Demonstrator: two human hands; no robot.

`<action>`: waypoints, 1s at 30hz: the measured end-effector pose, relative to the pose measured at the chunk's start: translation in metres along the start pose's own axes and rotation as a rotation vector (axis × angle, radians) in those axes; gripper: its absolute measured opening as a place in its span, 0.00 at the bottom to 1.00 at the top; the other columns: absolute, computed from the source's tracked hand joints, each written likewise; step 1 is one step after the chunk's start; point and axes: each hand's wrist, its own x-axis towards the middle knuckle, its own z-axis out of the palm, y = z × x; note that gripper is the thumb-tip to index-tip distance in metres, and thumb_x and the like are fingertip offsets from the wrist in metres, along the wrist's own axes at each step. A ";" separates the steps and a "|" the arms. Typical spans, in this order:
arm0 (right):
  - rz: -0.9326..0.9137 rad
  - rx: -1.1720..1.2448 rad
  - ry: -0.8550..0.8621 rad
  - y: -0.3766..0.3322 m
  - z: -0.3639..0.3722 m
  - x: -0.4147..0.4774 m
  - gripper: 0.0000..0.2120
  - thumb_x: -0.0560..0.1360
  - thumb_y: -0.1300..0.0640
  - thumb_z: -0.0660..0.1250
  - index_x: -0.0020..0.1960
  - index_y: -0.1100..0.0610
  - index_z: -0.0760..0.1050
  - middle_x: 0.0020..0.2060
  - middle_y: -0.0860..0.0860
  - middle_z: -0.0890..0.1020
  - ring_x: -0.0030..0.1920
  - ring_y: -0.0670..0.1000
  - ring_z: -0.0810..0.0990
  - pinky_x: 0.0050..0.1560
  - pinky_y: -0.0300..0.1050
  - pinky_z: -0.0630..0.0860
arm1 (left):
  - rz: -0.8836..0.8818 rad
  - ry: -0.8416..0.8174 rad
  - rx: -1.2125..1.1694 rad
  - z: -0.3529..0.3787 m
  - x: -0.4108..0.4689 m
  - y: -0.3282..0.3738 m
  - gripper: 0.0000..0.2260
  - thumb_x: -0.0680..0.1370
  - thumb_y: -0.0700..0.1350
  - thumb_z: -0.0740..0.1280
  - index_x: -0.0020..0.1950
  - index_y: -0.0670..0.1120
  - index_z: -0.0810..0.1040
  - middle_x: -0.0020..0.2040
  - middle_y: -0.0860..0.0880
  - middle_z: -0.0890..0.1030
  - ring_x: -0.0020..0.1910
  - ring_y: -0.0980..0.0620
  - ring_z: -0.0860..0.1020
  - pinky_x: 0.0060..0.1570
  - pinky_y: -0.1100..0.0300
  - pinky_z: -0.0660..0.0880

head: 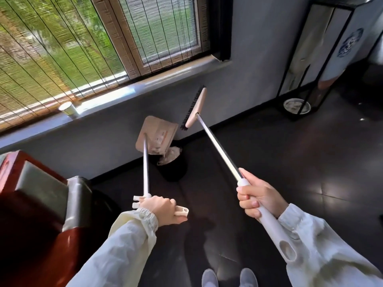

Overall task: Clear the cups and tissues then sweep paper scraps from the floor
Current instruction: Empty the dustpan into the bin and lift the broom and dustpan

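My left hand (160, 209) grips the white handle of a long-handled beige dustpan (156, 134). The pan is lifted and tipped over a black bin (176, 168) by the wall, and crumpled paper or tissue (171, 156) lies in the bin's mouth. My right hand (256, 198) grips the white handle of a broom. Its beige head with dark bristles (194, 108) is raised off the floor, just right of the dustpan. A white paper cup (69, 109) stands on the window sill at the left.
A dark red chair or sofa with a grey cushion (39, 187) stands at the left. A black-framed stand with a round dish (297, 106) under it is at the right. The dark tiled floor (290, 172) stretches ahead, and my shoes (230, 277) show at the bottom.
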 end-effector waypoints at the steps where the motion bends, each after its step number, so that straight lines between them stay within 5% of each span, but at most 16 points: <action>1: -0.004 0.006 -0.006 -0.002 0.001 0.001 0.33 0.78 0.71 0.55 0.77 0.47 0.53 0.25 0.52 0.68 0.18 0.43 0.65 0.15 0.34 0.63 | 0.004 0.029 0.018 0.002 -0.004 0.000 0.28 0.69 0.75 0.49 0.41 0.49 0.67 0.39 0.53 0.82 0.41 0.48 0.83 0.50 0.51 0.71; 5: -0.010 0.013 -0.021 -0.008 0.004 0.005 0.32 0.78 0.70 0.55 0.77 0.47 0.54 0.25 0.51 0.68 0.18 0.43 0.65 0.15 0.33 0.64 | 0.008 0.074 0.047 0.021 -0.015 0.000 0.28 0.71 0.75 0.49 0.40 0.50 0.66 0.40 0.53 0.82 0.40 0.48 0.83 0.53 0.49 0.68; 15: 0.082 0.017 -0.029 0.009 -0.009 0.008 0.32 0.77 0.70 0.54 0.76 0.47 0.54 0.24 0.50 0.68 0.18 0.43 0.65 0.15 0.34 0.64 | 0.071 -0.145 -0.001 0.073 -0.016 0.031 0.30 0.71 0.72 0.52 0.49 0.48 0.76 0.46 0.52 0.83 0.46 0.47 0.82 0.53 0.51 0.68; 21: 0.092 0.057 -0.003 0.004 -0.003 0.013 0.31 0.78 0.70 0.55 0.76 0.49 0.54 0.25 0.51 0.67 0.18 0.42 0.64 0.15 0.33 0.63 | 0.082 -0.053 0.065 0.057 -0.023 0.005 0.25 0.71 0.71 0.51 0.40 0.49 0.67 0.41 0.52 0.83 0.40 0.48 0.82 0.47 0.54 0.67; 30: 0.093 0.128 0.000 -0.017 0.006 0.016 0.27 0.79 0.68 0.55 0.76 0.52 0.57 0.24 0.50 0.68 0.17 0.42 0.65 0.14 0.32 0.63 | 0.044 0.159 0.115 0.005 -0.054 -0.011 0.30 0.74 0.70 0.41 0.41 0.49 0.72 0.39 0.52 0.80 0.38 0.49 0.82 0.47 0.53 0.66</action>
